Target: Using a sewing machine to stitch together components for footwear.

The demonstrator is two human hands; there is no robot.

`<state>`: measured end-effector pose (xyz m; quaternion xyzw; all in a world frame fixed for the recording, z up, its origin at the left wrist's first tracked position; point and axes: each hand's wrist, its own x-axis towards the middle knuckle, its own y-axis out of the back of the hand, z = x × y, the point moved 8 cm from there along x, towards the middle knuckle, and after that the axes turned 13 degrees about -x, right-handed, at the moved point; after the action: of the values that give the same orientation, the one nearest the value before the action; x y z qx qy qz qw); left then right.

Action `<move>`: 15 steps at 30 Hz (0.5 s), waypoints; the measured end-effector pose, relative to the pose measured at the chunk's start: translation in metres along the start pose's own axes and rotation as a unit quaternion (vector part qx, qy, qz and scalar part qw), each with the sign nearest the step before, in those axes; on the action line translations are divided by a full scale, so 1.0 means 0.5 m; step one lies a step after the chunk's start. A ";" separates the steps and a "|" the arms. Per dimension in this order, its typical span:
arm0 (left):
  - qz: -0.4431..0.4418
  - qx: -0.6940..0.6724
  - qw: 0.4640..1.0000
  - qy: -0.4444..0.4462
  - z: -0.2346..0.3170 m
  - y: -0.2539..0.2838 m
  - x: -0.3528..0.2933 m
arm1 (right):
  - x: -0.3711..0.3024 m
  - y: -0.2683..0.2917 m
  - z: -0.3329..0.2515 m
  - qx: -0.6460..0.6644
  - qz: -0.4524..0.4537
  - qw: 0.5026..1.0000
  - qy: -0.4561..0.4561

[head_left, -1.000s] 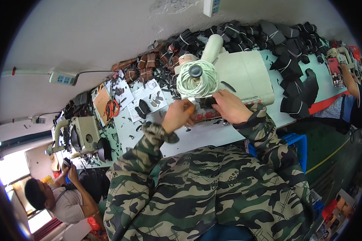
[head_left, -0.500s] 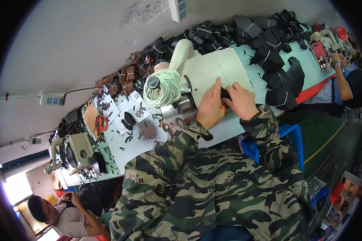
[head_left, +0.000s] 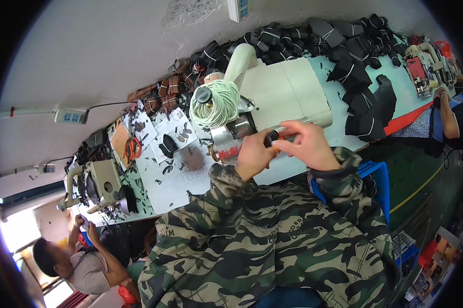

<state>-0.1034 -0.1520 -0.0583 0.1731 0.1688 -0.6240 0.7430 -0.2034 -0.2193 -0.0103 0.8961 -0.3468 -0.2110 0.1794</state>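
Note:
A small black piece (head_left: 271, 137), curled or bundled, is between my two hands in front of the cream machine (head_left: 285, 90). My left hand (head_left: 254, 157) is closed around its lower left side. My right hand (head_left: 311, 147) comes in from the right, thumb and forefinger pinched against the piece. A bit of orange (head_left: 276, 147) shows between the fingers; I cannot make out what it is. Just left of the hands is the machine's metal front part (head_left: 225, 141). Above that part sits a coil of pale green cord (head_left: 214, 104) with a black knob on top.
Tied black bundles (head_left: 352, 72) and brown bundles (head_left: 170, 90) line the wall. Orange-handled scissors (head_left: 133, 148), paper sheets (head_left: 176, 132) and scraps lie left. A blue crate (head_left: 379, 190) stands below on the right. Another machine (head_left: 100, 187) and a person (head_left: 87, 272) are far left; a second person (head_left: 450, 115) works right.
Both hands have come off the machine's flat top toward me, bringing the black piece along. The left-hand person's raised hands have shifted. The view has tilted slightly.

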 end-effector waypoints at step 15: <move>0.116 0.337 0.922 -0.153 0.026 0.095 -0.068 | 0.019 -0.139 -0.003 0.071 -0.019 0.997 0.019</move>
<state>-0.0619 -0.1206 -0.0288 0.3342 -0.1883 -0.5722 0.7249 -0.1584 -0.1776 -0.0439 0.9167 -0.3406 -0.1723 0.1179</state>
